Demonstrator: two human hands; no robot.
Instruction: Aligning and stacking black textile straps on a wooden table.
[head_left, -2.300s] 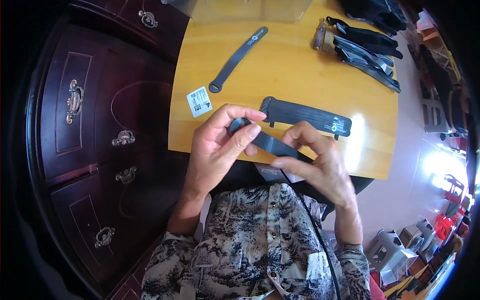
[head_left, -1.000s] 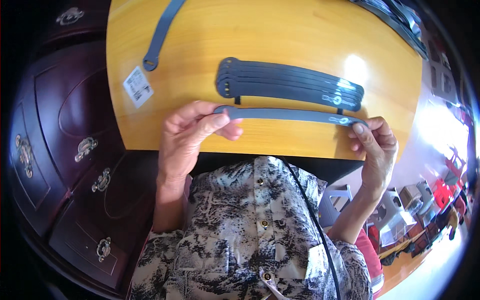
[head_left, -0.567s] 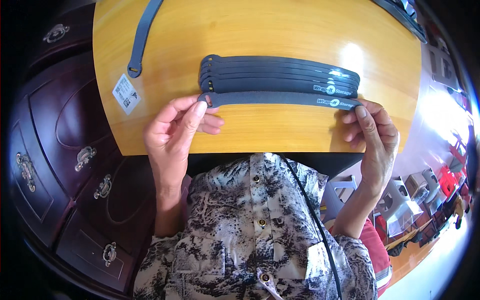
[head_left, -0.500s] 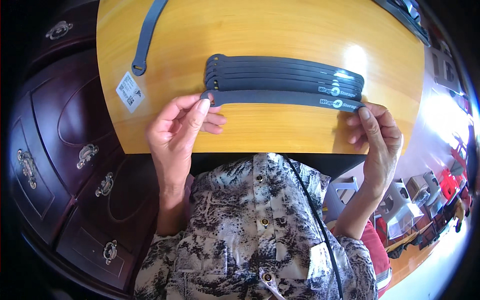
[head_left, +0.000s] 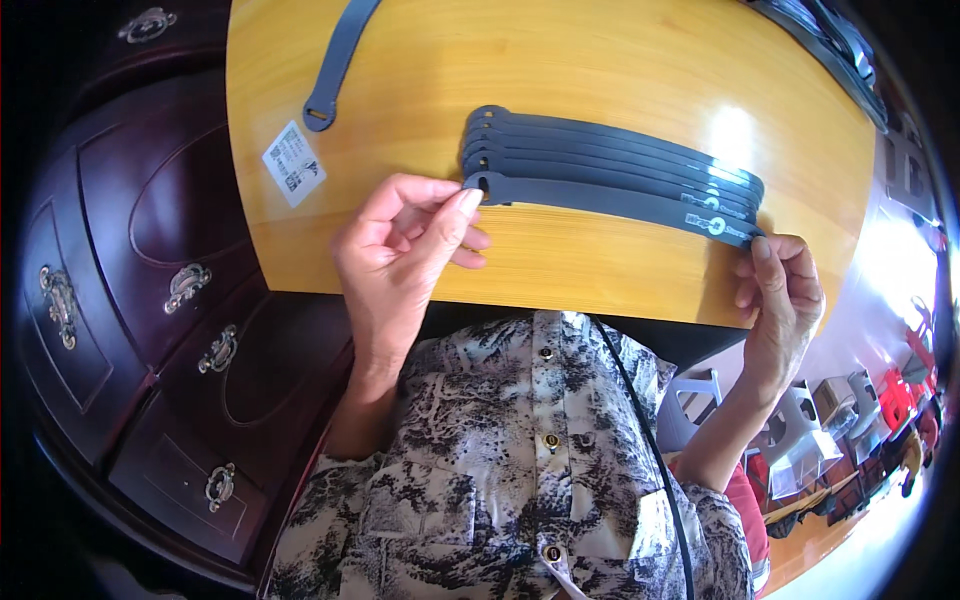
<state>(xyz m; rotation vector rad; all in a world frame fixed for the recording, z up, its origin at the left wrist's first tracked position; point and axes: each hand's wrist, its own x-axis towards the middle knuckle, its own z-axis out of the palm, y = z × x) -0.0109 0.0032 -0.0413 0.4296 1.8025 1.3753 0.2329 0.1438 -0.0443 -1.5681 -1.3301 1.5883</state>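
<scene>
Between my two hands stretches a dark grey strap (head_left: 610, 203) with a slotted, rounded left end and pale printing near its right end. My left hand (head_left: 415, 235) pinches the slotted end between thumb and fingers. At the other end, my right hand (head_left: 780, 283) grips the strap's plain tip. Just beyond it lies a row of several like straps (head_left: 600, 147), overlapping edge over edge with their slotted ends lined up at the left. The held strap runs along the near edge of this row; whether it rests on the lowest one I cannot tell.
Another grey strap (head_left: 340, 65) lies apart at the table's far left, above a white printed label (head_left: 294, 163). Dark bundled items (head_left: 825, 45) sit at the far right of the wooden table (head_left: 400, 120). Dark drawers (head_left: 170, 230) stand left; grey stools (head_left: 795, 435) stand right.
The whole view has shifted, so table and hands appear further right and slightly tilted. Both hands keep hold of the strap, which sits closer against the row at its left end.
</scene>
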